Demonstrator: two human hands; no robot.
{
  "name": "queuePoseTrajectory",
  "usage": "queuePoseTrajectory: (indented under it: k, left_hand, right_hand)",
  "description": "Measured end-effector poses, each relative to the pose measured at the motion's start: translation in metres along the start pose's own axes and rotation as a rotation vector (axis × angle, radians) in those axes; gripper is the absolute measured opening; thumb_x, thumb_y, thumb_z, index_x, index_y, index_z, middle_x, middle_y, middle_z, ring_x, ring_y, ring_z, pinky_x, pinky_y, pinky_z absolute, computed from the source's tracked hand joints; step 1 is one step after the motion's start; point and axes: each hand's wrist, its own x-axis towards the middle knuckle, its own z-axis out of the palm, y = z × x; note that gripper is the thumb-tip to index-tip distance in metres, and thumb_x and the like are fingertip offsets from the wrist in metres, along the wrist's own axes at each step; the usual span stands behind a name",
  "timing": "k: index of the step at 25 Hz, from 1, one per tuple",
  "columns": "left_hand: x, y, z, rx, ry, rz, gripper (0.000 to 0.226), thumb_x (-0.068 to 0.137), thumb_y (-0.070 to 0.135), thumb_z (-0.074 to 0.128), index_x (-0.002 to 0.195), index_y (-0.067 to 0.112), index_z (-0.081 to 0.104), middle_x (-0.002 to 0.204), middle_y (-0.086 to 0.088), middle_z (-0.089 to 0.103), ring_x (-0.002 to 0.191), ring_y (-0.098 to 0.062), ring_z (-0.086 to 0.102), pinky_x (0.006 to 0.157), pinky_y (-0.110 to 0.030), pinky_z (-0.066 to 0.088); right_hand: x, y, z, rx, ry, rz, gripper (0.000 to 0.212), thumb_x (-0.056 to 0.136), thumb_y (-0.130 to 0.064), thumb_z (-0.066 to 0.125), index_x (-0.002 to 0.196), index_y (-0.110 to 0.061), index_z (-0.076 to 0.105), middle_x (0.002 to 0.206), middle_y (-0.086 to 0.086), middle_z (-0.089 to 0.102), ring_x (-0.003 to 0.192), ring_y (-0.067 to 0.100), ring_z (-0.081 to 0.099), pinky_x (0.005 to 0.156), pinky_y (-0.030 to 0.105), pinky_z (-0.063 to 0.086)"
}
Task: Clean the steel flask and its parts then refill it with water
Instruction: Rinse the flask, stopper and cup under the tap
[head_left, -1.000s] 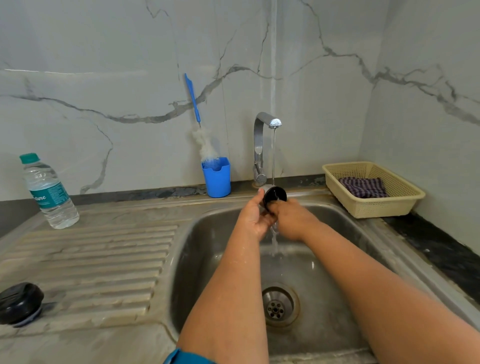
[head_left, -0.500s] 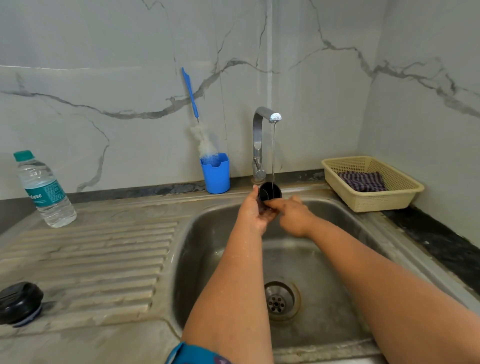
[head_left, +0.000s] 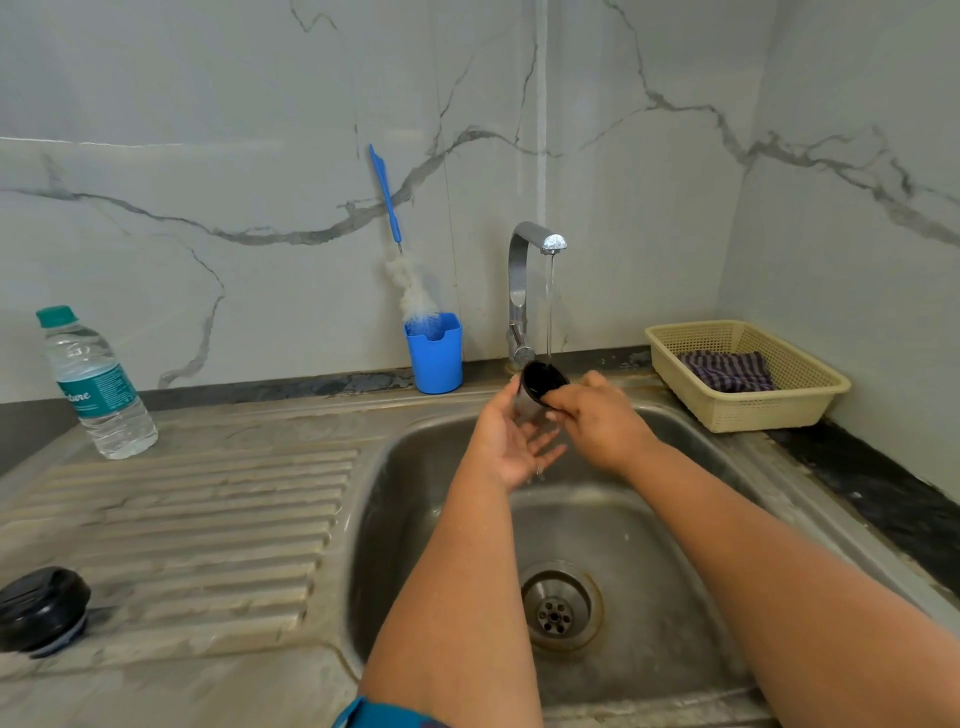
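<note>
Steel sink (head_left: 415, 467) under marble walls; right hand (head_left: 597, 423) pinches a black cup (head_left: 543, 382) under the tap (head_left: 524, 291); left hand (head_left: 511, 441) cupped, fingers relaxed.

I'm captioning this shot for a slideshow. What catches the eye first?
Centre frame, above the steel sink, the right hand holds a small black cup under the tap's running stream, the left hand open below it. A blue brush holder stands left of the tap.

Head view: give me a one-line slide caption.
Right hand holds a black cup under the running tap over the sink; left hand open beside it.
</note>
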Motion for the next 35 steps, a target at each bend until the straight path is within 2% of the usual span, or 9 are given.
queuePoseTrajectory:
  k: [5, 10, 14, 18, 21, 26, 28, 32, 35]
  left_hand:
    - [-0.002, -0.001, 0.006, -0.216, 0.01, 0.149, 0.017, 0.093, 0.019, 0.063, 0.101, 0.004, 0.063, 0.09, -0.014, 0.063, 0.072, -0.018, 0.06, 0.066, -0.025, 0.053]
    - [0.005, -0.002, 0.019, -0.122, 0.137, 0.146, 0.034, 0.091, 0.032, 0.068, 0.109, 0.004, 0.059, 0.099, -0.016, 0.063, 0.085, -0.024, 0.062, 0.085, -0.031, 0.052]
    - [0.009, -0.003, 0.009, -0.099, 0.125, 0.106, 0.048, 0.09, 0.035, 0.068, 0.122, 0.0, 0.055, 0.107, -0.018, 0.062, 0.095, -0.026, 0.062, 0.092, -0.037, 0.054]
    - [0.009, -0.006, 0.009, 0.112, 0.221, 0.028, 0.051, 0.091, 0.053, 0.06, 0.117, 0.009, 0.06, 0.093, -0.012, 0.067, 0.076, -0.019, 0.064, 0.062, -0.024, 0.052]
    - [0.009, -0.005, 0.005, 0.142, 0.176, 0.005, 0.069, 0.083, 0.07, 0.058, 0.114, 0.01, 0.065, 0.093, -0.01, 0.072, 0.076, -0.016, 0.066, 0.065, -0.024, 0.053]
    - [0.002, -0.007, -0.002, -0.109, -0.056, 0.156, 0.033, 0.09, 0.028, 0.067, 0.118, 0.012, 0.063, 0.106, -0.011, 0.066, 0.078, -0.012, 0.061, 0.067, -0.02, 0.056]
    - [0.004, -0.005, -0.001, -0.085, 0.0, 0.155, 0.039, 0.086, 0.035, 0.07, 0.117, 0.01, 0.064, 0.103, -0.012, 0.067, 0.076, -0.014, 0.063, 0.059, -0.018, 0.054]
    - [0.007, -0.001, -0.001, 0.036, 0.124, 0.01, 0.053, 0.084, 0.055, 0.068, 0.108, 0.008, 0.066, 0.074, -0.01, 0.066, 0.045, -0.01, 0.053, 0.039, -0.015, 0.038]
    - [0.011, -0.002, -0.006, 0.094, 0.169, -0.077, 0.062, 0.082, 0.068, 0.059, 0.102, 0.009, 0.063, 0.059, -0.005, 0.059, 0.037, -0.008, 0.041, 0.034, -0.015, 0.029]
  right_hand:
    - [-0.006, -0.017, 0.008, 0.281, 0.05, 0.059, 0.025, 0.096, -0.011, 0.05, 0.114, -0.018, 0.064, 0.086, 0.003, 0.048, 0.094, 0.027, 0.048, 0.077, 0.026, 0.036]
    - [-0.01, -0.023, -0.008, -0.42, 0.033, 0.032, 0.039, 0.097, -0.016, 0.041, 0.132, -0.031, 0.05, 0.119, -0.01, 0.053, 0.108, 0.024, 0.036, 0.086, 0.039, 0.032]
    - [-0.004, -0.024, 0.001, 0.203, -0.261, 0.24, 0.055, 0.089, -0.005, 0.049, 0.138, -0.029, 0.049, 0.13, 0.008, 0.057, 0.114, 0.024, 0.05, 0.098, 0.041, 0.044]
    - [-0.01, 0.002, 0.002, -0.162, -0.205, 0.134, 0.04, 0.093, -0.024, 0.05, 0.125, -0.048, 0.053, 0.115, -0.004, 0.06, 0.11, 0.021, 0.04, 0.089, 0.037, 0.034]
    - [-0.009, 0.001, 0.0, -0.156, -0.056, 0.043, 0.03, 0.096, -0.029, 0.046, 0.116, -0.049, 0.055, 0.098, -0.008, 0.054, 0.098, 0.021, 0.037, 0.077, 0.034, 0.027]
    - [0.001, -0.009, 0.009, 0.199, -0.041, 0.124, 0.027, 0.095, -0.025, 0.051, 0.118, -0.036, 0.06, 0.097, 0.007, 0.059, 0.102, 0.025, 0.047, 0.083, 0.033, 0.038]
    - [0.0, -0.007, -0.001, 0.181, -0.121, 0.094, 0.033, 0.093, -0.019, 0.052, 0.117, -0.041, 0.061, 0.101, 0.008, 0.053, 0.096, 0.028, 0.051, 0.08, 0.03, 0.039]
    - [-0.008, -0.011, -0.014, -0.321, -0.139, -0.093, 0.034, 0.093, -0.019, 0.051, 0.118, -0.041, 0.059, 0.109, -0.006, 0.052, 0.106, 0.022, 0.04, 0.086, 0.034, 0.036]
    - [-0.004, -0.02, -0.007, -0.103, -0.273, -0.085, 0.018, 0.093, -0.018, 0.054, 0.105, -0.025, 0.066, 0.101, -0.002, 0.062, 0.099, 0.019, 0.05, 0.077, 0.024, 0.041]
